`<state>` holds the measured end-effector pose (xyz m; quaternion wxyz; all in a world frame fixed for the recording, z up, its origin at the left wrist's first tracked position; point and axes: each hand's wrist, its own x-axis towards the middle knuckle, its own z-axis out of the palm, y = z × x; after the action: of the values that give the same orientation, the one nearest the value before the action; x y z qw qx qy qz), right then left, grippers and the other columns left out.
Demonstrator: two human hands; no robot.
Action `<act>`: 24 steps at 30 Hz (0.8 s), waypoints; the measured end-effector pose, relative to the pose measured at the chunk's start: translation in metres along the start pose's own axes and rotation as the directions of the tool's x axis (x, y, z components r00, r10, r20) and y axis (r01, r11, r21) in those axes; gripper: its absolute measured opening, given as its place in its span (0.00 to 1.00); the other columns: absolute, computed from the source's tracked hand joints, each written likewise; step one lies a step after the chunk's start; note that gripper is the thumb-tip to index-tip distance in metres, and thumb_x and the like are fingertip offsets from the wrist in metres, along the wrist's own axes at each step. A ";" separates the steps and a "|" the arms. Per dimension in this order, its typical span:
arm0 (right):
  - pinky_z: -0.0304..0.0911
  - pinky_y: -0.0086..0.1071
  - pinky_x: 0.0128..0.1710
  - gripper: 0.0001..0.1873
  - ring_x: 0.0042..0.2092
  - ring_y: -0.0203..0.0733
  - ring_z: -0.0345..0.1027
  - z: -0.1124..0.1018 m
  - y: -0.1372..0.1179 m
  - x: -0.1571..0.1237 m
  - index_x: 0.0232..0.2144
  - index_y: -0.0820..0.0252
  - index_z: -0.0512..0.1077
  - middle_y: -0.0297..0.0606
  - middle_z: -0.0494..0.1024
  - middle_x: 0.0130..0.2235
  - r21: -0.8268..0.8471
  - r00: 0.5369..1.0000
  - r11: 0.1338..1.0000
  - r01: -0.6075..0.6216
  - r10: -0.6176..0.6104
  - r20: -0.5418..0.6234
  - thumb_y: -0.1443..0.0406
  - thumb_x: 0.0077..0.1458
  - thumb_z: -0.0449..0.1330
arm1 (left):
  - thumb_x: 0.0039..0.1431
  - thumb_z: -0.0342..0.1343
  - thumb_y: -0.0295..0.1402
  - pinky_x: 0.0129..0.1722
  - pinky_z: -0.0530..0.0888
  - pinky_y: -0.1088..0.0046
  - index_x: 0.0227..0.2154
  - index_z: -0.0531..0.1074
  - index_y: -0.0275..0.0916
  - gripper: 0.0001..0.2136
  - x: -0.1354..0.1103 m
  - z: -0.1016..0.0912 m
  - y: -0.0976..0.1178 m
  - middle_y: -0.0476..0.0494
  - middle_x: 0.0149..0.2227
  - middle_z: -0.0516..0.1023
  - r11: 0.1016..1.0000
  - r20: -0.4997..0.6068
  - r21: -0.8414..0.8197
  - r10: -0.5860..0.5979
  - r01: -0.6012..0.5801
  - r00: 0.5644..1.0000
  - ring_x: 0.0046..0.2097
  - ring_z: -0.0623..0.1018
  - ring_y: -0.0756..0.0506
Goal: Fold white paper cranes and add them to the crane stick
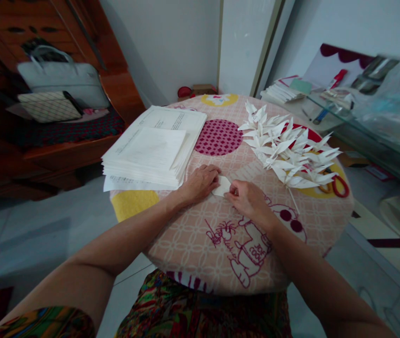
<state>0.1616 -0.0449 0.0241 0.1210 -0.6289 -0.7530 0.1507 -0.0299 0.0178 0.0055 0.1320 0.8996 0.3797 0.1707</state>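
A small folded piece of white paper (222, 186) lies on the round table (200, 244) between my hands. My left hand (201, 182) presses on its left edge with fingers curled down. My right hand (247, 198) pinches its right edge, fingers closed. A pile of several folded white paper cranes (287, 150) sits to the right of my hands. A thick stack of white paper sheets (154, 148) lies at the table's left side.
The table has a pink patterned cover with cartoon prints. Red-handled scissors (336, 185) lie under the cranes at the right. A wooden bench (62, 136) with bags stands at the left. A glass shelf (361, 122) with books and clutter is at the right.
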 end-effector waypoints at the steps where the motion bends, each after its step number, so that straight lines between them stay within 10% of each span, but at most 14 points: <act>1: 0.51 0.32 0.31 0.08 0.32 0.41 0.69 0.000 -0.001 0.001 0.31 0.58 0.76 0.39 0.81 0.31 -0.002 1.000 1.000 -0.015 0.015 -0.001 0.60 0.57 0.61 | 0.62 0.54 0.29 0.55 0.70 0.57 0.32 0.71 0.37 0.03 0.000 0.000 0.000 0.38 0.52 0.75 1.000 -0.002 0.001 0.003 -0.003 1.000 0.50 0.73 0.40; 18: 0.54 0.28 0.25 0.06 0.23 0.35 0.64 -0.019 0.019 0.000 0.23 0.61 0.74 0.31 0.72 0.19 0.286 0.993 0.953 -0.095 0.072 0.091 0.74 0.42 0.58 | 0.63 0.53 0.29 0.55 0.70 0.58 0.33 0.71 0.37 0.03 -0.002 0.002 -0.001 0.39 0.52 0.75 1.000 -0.018 0.012 0.006 -0.006 1.000 0.51 0.73 0.40; 24: 0.67 0.39 0.48 0.18 0.46 0.49 0.73 -0.005 0.003 -0.005 0.46 0.65 0.76 0.49 0.80 0.44 0.218 0.958 0.964 0.154 -0.091 -0.273 0.69 0.58 0.50 | 0.63 0.54 0.28 0.55 0.70 0.58 0.33 0.71 0.37 0.03 -0.001 0.001 0.000 0.39 0.52 0.75 1.000 -0.012 0.026 0.006 -0.006 1.000 0.51 0.73 0.40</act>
<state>0.1675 -0.0487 0.0273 0.3021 -0.5762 -0.7449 0.1478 -0.0299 0.0168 0.0044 0.1173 0.9013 0.3801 0.1717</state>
